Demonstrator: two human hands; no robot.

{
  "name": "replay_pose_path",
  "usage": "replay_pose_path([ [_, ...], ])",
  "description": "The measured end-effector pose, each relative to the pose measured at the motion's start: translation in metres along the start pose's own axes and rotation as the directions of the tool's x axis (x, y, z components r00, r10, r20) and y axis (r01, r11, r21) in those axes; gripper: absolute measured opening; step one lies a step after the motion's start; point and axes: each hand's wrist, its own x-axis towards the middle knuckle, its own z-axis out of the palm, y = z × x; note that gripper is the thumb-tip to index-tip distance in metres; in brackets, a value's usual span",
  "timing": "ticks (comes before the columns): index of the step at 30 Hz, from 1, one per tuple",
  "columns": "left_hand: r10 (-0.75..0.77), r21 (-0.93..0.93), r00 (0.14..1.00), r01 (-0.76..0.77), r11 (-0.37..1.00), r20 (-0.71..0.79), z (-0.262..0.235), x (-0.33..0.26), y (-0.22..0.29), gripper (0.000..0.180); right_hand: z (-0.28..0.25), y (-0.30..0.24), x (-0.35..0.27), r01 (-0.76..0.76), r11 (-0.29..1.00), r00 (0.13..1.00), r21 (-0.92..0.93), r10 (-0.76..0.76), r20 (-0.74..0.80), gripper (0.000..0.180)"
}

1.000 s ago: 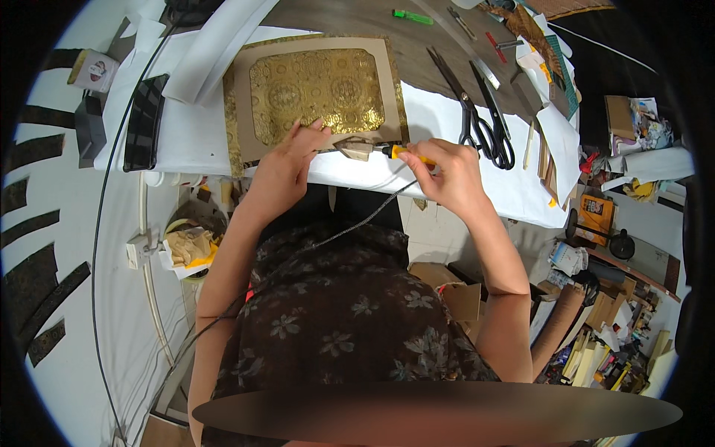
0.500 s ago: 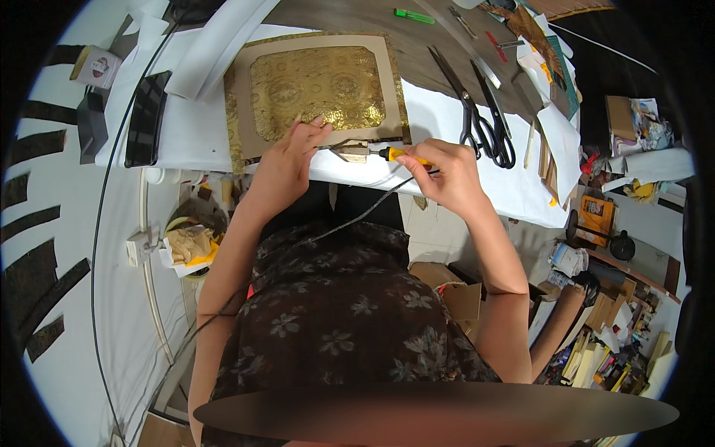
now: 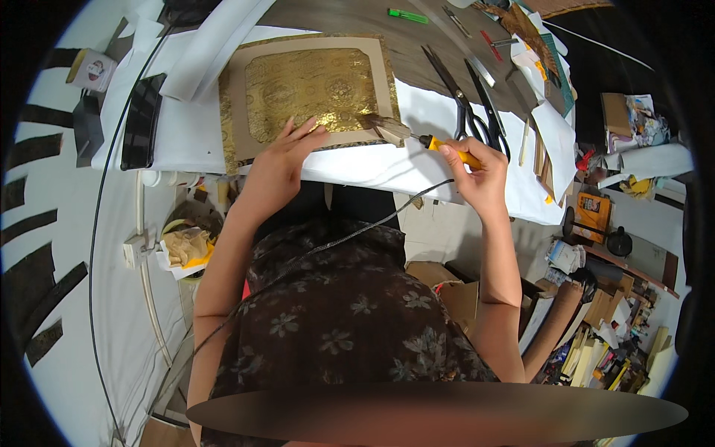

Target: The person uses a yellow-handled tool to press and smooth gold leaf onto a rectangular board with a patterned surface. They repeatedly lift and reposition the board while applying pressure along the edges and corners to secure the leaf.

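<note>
A gold patterned panel (image 3: pixel 313 86) with a tan border (image 3: pixel 236 112) and a gold fabric edge (image 3: pixel 226 138) lies on the worktable. My left hand (image 3: pixel 279 167) rests on its near side, fingers stretched out flat over the border and the gold centre. In my right hand (image 3: pixel 479 171) is a small electric iron (image 3: pixel 450 150) with a yellow handle and a flat metal head. The head reaches over the panel's near right corner; whether it touches the surface I cannot tell. A dark cord (image 3: pixel 357 229) runs from the iron across my front toward the lower left.
Two pairs of black scissors (image 3: pixel 463 104) lie right of the panel. A green cutter (image 3: pixel 407 15) is at the back. White paper rolls (image 3: pixel 212 52) and a black tray-like thing (image 3: pixel 144 119) stand left. Paper scraps (image 3: pixel 551 138) cover the table's right end.
My right hand has moved right with the iron, whose head has shifted from the panel's near edge to its near right corner. My left hand stays pressed on the panel.
</note>
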Motion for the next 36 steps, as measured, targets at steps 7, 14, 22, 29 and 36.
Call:
replay_pose_path([
  [7,0.045,0.063,0.996,-0.050,0.997,0.075,-0.010,-0.006,0.004,0.066,-0.001,0.003,-0.011,0.176,0.984,0.971,-0.035,-0.168,0.172,0.016],
  [14,0.047,0.046,0.995,-0.051,0.998,0.083,-0.010,-0.006,0.004,0.065,0.007,0.000,0.002,0.178,0.981,0.960,-0.083,-0.155,0.232,0.017],
  [22,0.049,0.055,0.996,-0.053,0.997,0.077,-0.009,-0.006,0.003,0.063,0.021,-0.001,0.015,0.070,0.997,0.989,-0.041,-0.064,0.130,0.018],
  [29,0.043,0.061,0.997,-0.047,0.997,0.064,-0.013,-0.003,0.008,0.060,0.014,-0.005,0.015,0.253,0.967,0.940,-0.008,-0.244,0.239,0.019],
  [36,0.026,-0.013,0.999,-0.027,1.000,-0.043,-0.005,-0.006,0.003,0.049,0.025,-0.019,0.024,0.141,0.988,0.940,-0.060,-0.114,0.322,0.015],
])
